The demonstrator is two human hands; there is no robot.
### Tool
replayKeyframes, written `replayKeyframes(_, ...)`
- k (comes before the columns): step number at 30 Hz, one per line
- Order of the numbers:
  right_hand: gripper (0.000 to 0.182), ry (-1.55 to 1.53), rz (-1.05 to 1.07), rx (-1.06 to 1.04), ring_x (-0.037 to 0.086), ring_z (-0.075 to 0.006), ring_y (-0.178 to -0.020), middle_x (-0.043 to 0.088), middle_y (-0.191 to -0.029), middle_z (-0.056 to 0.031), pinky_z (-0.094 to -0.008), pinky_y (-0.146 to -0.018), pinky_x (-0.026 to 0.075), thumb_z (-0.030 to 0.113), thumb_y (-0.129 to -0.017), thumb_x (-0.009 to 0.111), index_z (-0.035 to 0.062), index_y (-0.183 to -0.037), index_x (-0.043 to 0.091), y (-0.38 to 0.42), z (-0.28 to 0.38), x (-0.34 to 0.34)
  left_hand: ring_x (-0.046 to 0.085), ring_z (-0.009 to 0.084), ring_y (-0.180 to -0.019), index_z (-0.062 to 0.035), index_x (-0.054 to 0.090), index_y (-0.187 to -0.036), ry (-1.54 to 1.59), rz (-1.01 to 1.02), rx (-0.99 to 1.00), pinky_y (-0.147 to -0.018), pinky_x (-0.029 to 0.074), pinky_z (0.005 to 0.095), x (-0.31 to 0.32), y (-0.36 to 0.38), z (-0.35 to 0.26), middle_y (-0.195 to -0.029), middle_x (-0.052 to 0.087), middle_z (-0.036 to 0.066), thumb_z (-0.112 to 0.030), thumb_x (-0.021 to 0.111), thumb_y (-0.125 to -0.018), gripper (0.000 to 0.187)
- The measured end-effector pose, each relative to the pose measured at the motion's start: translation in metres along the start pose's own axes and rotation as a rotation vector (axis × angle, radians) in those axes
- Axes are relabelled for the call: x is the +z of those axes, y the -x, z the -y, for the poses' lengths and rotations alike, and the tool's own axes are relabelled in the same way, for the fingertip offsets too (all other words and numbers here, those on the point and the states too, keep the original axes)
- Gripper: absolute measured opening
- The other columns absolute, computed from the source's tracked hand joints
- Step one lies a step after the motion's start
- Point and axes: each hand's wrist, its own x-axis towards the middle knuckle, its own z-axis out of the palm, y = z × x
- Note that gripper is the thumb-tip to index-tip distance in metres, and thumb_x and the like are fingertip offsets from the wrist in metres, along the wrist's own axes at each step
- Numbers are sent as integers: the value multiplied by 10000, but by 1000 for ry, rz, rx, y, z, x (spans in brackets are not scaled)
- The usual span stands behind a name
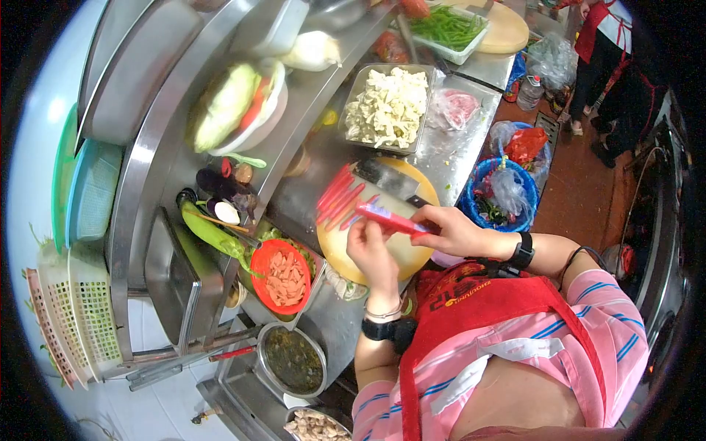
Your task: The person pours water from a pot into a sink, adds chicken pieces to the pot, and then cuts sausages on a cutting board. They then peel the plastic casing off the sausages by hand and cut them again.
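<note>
Red pepper strip [390, 219] held over board [346, 257]: left hand [371, 253] pinches one end, right hand [456, 231] grips the other, keeping it clear of knife [390, 180] and cut strips [338, 195].

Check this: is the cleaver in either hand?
No: the steel cleaver lies flat on the round yellow cutting board, while both hands hold a long red chili pepper.

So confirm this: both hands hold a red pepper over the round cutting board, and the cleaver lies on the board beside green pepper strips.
Not quite. In the head view both hands, left hand and right hand, do hold the red pepper over the cutting board, and the cleaver lies on it, but the pepper strips are red, not green.
</note>
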Motion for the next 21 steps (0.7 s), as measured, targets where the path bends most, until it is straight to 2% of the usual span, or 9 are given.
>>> replayKeyframes(2, 275, -97, 27, -2, 577, -184, -646, 588, -737, -83, -289, -595, 455, 187, -767, 670, 32, -964, 556, 0, -3, -5, 590, 150, -721, 23, 542, -944, 135, 62, -92, -666, 515, 274, -1, -3, 3, -842, 580, 74, -101, 473, -865, 162)
replayKeyframes(4, 225, -648, 203, 365, 525, -117, -609, 559, -708, -21, -241, -546, 418, 176, -808, 634, 46, -977, 563, -2, -3, -13, 573, 145, -695, 4, 542, -983, 250, 63, -240, -633, 495, 271, 0, -3, 5, -840, 583, 57, -135, 465, -865, 198)
replayKeyframes(5, 210, -774, 238, 364, 477, -69, -605, 530, -705, 16, -202, -517, 374, 176, -840, 593, 39, -996, 561, -3, -4, -16, 557, 140, -669, -15, 541, -1023, 365, 62, -387, -601, 475, 267, 0, -3, 7, -838, 586, 40, -170, 457, -865, 237)
replayKeyframes(8, 230, -939, 363, 398, 484, -69, -617, 536, -706, 3, -202, -516, 373, 178, -852, 569, 13, -1011, 553, -2, -18, -23, 505, 124, -614, -65, 543, -1010, 559, 133, -613, -524, 402, 240, -7, -9, 22, -767, 566, 28, -212, 468, -861, 223)
replayKeyframes(13, 248, -1024, 422, 512, 488, -53, -626, 562, -729, 13, -187, -544, 373, 173, -824, 592, 25, -1023, 577, 8, -26, -27, 439, 85, -537, -116, 488, -818, 442, 209, -671, -445, 349, 215, 0, -7, 29, -668, 494, -10, -243, 495, -862, 135)
replayKeyframes(16, 223, -994, 445, 504, 485, -36, -661, 556, -754, 41, -172, -575, 375, 155, -825, 588, 38, -1014, 584, 9, -23, -40, 457, 83, -558, -120, 486, -854, 394, 375, -699, -487, 388, 199, -6, -14, 48, -676, 478, -19, -205, 527, -845, 95)
replayKeyframes(18, 218, -994, 454, 472, 476, -30, -667, 547, -761, 54, -170, -576, 373, 152, -829, 583, 42, -1018, 582, 13, -31, -42, 492, 93, -627, -120, 483, -896, 233, 408, -642, -547, 442, 221, 3, -13, 51, -741, 482, -10, -161, 559, -820, 115)
replayKeyframes(20, 213, -959, 408, 435, 457, -30, -621, 534, -741, 50, -173, -538, 348, 168, -839, 572, 42, -1010, 574, 15, -34, -44, 519, 116, -708, -103, 467, -964, 314, 369, -642, -600, 471, 241, 18, -13, 46, -811, 485, 14, -108, 567, -814, 181)
replayKeyframes(21, 201, -973, 389, 421, 445, -33, -599, 526, -724, 46, -178, -518, 333, 175, -844, 564, 42, -994, 572, 17, -39, -44, 522, 128, -724, -94, 455, -991, 210, 401, -499, -610, 472, 246, 23, -11, 44, -828, 483, 20, -88, 559, -819, 202)
